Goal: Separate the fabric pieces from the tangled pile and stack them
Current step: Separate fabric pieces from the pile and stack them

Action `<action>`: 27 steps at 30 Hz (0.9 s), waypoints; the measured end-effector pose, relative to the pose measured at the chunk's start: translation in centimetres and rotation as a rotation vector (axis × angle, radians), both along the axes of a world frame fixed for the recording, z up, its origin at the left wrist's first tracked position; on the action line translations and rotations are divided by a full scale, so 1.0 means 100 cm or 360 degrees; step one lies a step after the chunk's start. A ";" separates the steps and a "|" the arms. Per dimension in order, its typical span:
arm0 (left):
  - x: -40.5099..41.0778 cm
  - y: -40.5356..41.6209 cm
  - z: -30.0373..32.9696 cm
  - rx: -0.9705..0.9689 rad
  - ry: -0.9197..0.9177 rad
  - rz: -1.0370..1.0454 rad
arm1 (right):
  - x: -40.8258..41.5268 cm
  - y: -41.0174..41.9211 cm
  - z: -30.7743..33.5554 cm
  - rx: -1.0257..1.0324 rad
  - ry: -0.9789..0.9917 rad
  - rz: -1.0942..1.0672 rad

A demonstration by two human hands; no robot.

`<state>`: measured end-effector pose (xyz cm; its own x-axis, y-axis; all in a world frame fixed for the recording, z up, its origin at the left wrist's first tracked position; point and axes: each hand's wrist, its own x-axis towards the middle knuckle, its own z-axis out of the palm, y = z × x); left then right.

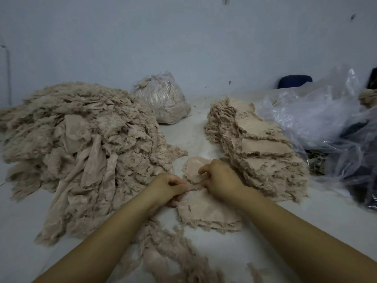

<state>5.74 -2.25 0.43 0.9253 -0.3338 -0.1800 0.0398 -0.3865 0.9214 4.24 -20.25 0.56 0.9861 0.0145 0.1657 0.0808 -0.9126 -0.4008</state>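
Hands meet at the centre of the white table, above a small flat stack of beige fabric pieces with frayed edges. We see the left hand with fingers curled, pinching the ragged near edge of a fabric piece; the right hand, also curled, pinches the same piece from the other side, so that the two hands almost touch. The piece's far corner lies flat on the table. To our left rises the tangled pile, its fringe reaching close to the left hand. To our right stands a tall stack of sorted pieces, its frayed side just beside the right wrist. Between pile and stack we note a narrow lane of bare table running back to a tied plastic bag filled with scraps. Loose threads and lint trail across the near table between the forearms. Crumpled clear plastic sheeting crowds the right edge.
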 end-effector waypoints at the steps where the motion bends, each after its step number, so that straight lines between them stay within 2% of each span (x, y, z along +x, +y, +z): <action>1: 0.002 -0.002 0.001 -0.0034 0.0049 0.0040 | 0.007 0.002 -0.004 -0.0048 0.0057 0.0012; 4: 0.009 -0.007 0.001 -0.0280 0.0233 0.0185 | 0.017 0.005 -0.008 0.0045 0.0034 -0.0042; 8: 0.017 -0.017 0.007 -0.0778 0.0511 0.0349 | 0.010 0.015 -0.002 0.0467 -0.0209 0.0025; 10: 0.017 -0.024 0.011 -0.0972 0.0535 0.0374 | 0.002 0.020 0.003 0.0708 -0.0226 0.0165; 13: 0.020 -0.025 0.022 -0.1114 0.0478 0.0367 | 0.001 0.013 0.017 0.1133 -0.0305 -0.0087; 15: 0.018 -0.023 0.031 -0.1246 0.0496 0.0235 | -0.001 0.006 0.029 0.1446 -0.0029 -0.0238; 18: 0.007 -0.018 0.039 -0.1296 0.0500 0.0043 | -0.009 0.005 0.035 0.2004 0.0463 -0.0154; 22: -0.011 -0.010 0.030 -0.1192 0.0536 -0.0034 | -0.023 -0.002 0.033 0.2476 0.0444 -0.0085; 24: -0.017 -0.005 0.026 -0.1129 0.0539 -0.0001 | -0.032 -0.008 0.031 0.2453 0.0282 -0.0111; 27: -0.023 -0.003 0.022 -0.1005 0.0463 0.0047 | -0.041 -0.014 0.028 0.1969 -0.0198 -0.0145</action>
